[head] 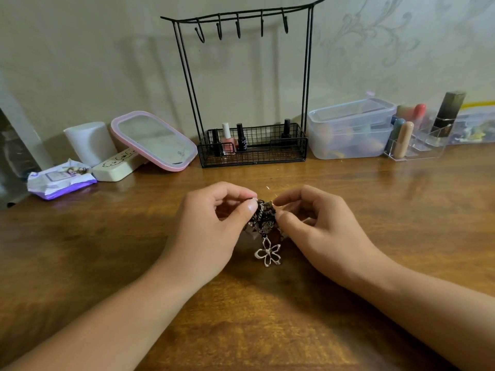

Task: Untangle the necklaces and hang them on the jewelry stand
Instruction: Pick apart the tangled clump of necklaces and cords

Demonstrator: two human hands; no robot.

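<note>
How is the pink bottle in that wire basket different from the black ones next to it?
The pink bottle has a white cap and a see-through body showing pale pink polish; the black bottles are dark from cap to base. The pink bottle looks wider in the body, the black ones slimmer. All stand upright in the basket of the jewelry stand.

Stand (pixel 242 84): black wire. Necklaces (pixel 263 219): silver and black; flower pendant (pixel 268 254) silver. Table (pixel 375 210): brown wood grain. Mirror (pixel 154 140): pink frame. Wipes (pixel 60 180): purple and white. Polish bottle (pixel 227 141): pink, white cap. Wall (pixel 375 49): pale, floral scrolls.
</note>
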